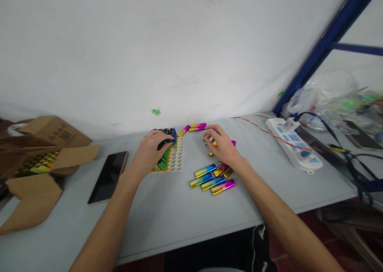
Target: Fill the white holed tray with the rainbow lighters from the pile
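My left hand [151, 150] is over a white tray [176, 160] with rows of oval holes. Its fingers and thumb are closed around a dark-topped piece, seemingly one of the slim lighters standing in the tray; the fingers partly hide it. Green, gold and blue lighters [163, 162] fill the tray's left part, while its right columns show bare holes. To the right, my right hand [221, 144] curls its fingers and thumb around a shiny lighter, mostly hidden, above a loose pile. Nearer me lie several metallic lighters [209, 180] in yellow, blue and pink.
Behind the tray, more pink-and-gold lighters [197, 127] lie near the wall. A dark phone [109, 176] and an open cardboard box [74, 156] holding similar pieces are at left. At right are a white power strip [295, 146], a red-yellow wire [269, 133] and black cables [348, 160].
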`<state>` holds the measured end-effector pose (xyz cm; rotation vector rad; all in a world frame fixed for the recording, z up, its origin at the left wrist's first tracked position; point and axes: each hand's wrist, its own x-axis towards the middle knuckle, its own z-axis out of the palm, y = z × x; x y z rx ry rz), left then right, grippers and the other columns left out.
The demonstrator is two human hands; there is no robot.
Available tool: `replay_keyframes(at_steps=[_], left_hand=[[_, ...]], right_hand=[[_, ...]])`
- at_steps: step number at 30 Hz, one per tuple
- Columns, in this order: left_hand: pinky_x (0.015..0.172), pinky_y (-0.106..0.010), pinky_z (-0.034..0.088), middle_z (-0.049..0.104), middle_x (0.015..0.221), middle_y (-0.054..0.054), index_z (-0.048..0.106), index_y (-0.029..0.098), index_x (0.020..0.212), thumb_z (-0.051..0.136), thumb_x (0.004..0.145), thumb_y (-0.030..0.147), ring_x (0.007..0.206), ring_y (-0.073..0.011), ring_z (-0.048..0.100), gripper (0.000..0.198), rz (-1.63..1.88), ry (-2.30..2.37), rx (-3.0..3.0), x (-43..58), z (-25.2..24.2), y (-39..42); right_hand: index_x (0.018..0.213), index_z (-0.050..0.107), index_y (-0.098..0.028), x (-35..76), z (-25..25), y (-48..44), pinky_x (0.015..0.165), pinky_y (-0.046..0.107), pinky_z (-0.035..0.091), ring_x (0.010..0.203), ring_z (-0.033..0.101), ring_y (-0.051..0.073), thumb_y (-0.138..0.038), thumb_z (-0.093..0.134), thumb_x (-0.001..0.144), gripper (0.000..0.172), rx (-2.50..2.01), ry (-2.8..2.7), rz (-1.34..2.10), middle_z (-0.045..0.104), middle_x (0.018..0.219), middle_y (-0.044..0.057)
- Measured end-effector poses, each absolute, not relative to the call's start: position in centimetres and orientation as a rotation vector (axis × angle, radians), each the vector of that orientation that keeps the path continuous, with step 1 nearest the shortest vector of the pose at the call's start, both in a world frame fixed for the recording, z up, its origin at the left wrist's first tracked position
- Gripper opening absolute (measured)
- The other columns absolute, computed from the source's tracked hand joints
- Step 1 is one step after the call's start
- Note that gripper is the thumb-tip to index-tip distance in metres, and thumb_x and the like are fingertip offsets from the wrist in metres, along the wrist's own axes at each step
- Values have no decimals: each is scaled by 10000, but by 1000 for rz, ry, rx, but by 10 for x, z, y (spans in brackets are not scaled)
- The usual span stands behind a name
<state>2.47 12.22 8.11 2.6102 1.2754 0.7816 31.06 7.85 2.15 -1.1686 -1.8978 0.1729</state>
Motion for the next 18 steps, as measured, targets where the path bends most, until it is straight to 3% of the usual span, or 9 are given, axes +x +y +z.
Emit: replay_keyframes(at_steps=[10,14,18], left_hand=[[993,-468,550,769,1024,-102,817,250,1048,628,948,370,1044,-298,645,244,700,1204,2723,22,73,141],[1035,-511,524,701,1150,-126,814,223,1048,609,941,299,1101,-311,614,244,694,1195,2772,26,73,146],[1064,-497,498,647,1208,-127,767,216,1172,649,943,285,1152,-308,595,266,905,1202,2771,40,77,124]], right_hand=[[1076,593,-229,311,20,79,940,426,593,963,677,203,-226,489,1066,104,-1178,-1894,188,558,1318,133],[1089,595,-234,312,18,80,926,432,600,927,677,193,-227,496,1061,103,-1193,-1894,192,554,1333,128],[1114,595,-233,316,17,82,900,414,609,939,684,196,-223,499,1057,112,-1196,-1872,163,554,1333,130]])
